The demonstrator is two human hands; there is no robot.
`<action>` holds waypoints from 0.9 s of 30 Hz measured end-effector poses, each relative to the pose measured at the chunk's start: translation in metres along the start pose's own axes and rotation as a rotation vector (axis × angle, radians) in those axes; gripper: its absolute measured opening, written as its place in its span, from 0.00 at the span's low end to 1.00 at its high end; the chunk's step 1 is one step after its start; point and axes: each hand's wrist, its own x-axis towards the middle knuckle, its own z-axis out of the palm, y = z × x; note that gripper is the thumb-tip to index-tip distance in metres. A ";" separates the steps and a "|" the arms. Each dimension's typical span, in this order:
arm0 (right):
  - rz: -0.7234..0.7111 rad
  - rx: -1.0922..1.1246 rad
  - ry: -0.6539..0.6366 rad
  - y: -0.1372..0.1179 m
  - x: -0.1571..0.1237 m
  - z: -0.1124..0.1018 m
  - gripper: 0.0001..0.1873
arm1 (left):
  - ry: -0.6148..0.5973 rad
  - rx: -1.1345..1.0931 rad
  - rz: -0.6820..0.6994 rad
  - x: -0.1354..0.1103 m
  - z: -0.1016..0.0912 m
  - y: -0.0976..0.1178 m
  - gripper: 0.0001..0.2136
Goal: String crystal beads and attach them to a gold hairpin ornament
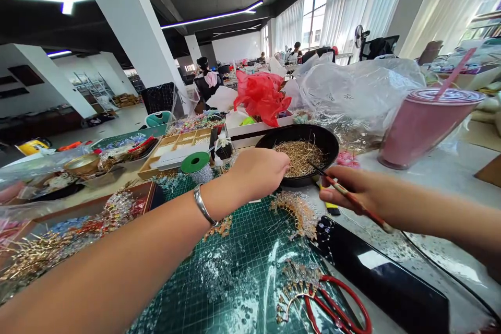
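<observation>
The right hand (pixel 352 190) pinches a slim red-handled brush (pixel 376 218) in a narrow grip, its tip over a black pan (pixel 297 133) of gold wire (pixel 299 159) at centre frame. The left hand (pixel 256 172) sits at the pan's edge, its grip hidden.

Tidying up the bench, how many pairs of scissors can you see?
1: the red-handled scissors, lying at the edge of the cutting mat, bottom right. Others could be hidden in the clutter.

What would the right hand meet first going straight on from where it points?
Likely the rim of the black pan holding gold wire, just ahead of the right hand; its red-handled tool already seems over it, depth unclear.
</observation>
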 end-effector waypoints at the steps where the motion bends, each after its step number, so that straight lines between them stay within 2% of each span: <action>1: -0.002 -0.030 -0.041 0.002 0.007 0.003 0.26 | -0.001 0.028 0.004 0.002 0.001 -0.001 0.13; 3: 0.003 -0.087 -0.119 0.007 0.017 0.005 0.28 | -0.004 0.076 0.010 0.005 0.004 -0.003 0.13; 9: 0.100 -0.199 -0.224 0.007 0.029 0.003 0.34 | -0.021 0.189 0.027 0.012 0.010 -0.003 0.12; 20: 0.138 -0.249 -0.275 0.001 0.031 0.004 0.40 | 0.012 0.293 0.024 0.014 0.012 -0.006 0.13; 27: 0.159 -0.275 -0.281 -0.004 0.037 0.004 0.38 | 0.018 0.319 0.029 0.016 0.013 -0.002 0.12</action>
